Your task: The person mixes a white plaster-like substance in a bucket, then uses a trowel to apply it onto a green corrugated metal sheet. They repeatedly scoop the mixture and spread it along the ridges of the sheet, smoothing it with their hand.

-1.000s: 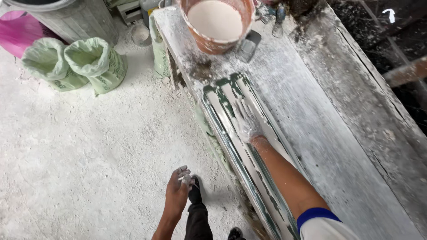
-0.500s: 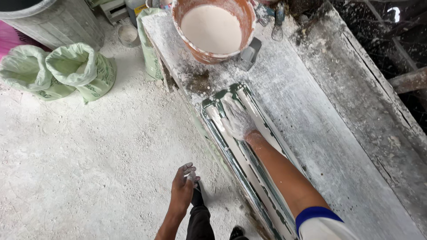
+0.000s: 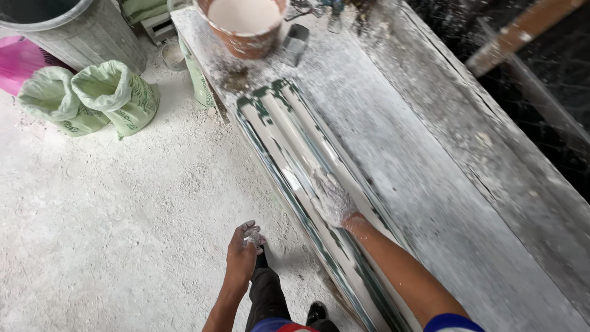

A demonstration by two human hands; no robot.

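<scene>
right hand (image 3: 332,200), open flat, has slid back down the long green ridged mould filled with white plaster (image 3: 289,141) on the dusty surface (image 3: 430,184), smoothing it; left hand (image 3: 243,255) hangs loosely curled, empty.

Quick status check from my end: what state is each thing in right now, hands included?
Right hand: plaster-coated, pressed flat on the mould.
Left hand: hanging free by the leg, fingers white, holding nothing.
Long green mould: lying on the bench, filled with white plaster.
Bucket: upright, holding pale wet mix.
Two green sacks: standing on the floor, tops open.
Grey bin: upright, open.
</scene>
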